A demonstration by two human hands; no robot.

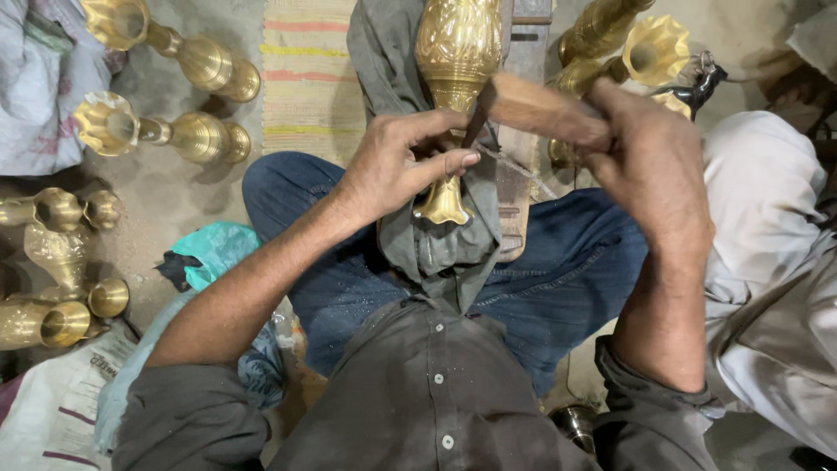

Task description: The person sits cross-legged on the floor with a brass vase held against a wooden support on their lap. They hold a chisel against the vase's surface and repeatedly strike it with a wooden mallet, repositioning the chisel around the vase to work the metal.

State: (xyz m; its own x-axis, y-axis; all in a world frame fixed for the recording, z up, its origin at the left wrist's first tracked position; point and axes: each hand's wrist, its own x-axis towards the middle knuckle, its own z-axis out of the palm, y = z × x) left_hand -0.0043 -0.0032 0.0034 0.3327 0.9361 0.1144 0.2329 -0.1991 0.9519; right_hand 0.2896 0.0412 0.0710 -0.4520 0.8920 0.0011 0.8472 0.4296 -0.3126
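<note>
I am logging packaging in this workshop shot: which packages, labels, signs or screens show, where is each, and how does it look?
Printed sack: bottom left on the floor, flat, white with dark lettering and purple stripes.
Plastic bag: left of the person's knee, crumpled, teal.
No signs or screens show.
The left hand and right hand, which grips a wooden mallet, touch no package.

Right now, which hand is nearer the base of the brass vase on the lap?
Left. The left hand pinches a thin tool beside the brass vase base; the right hand grips a wooden mallet farther off.
</note>
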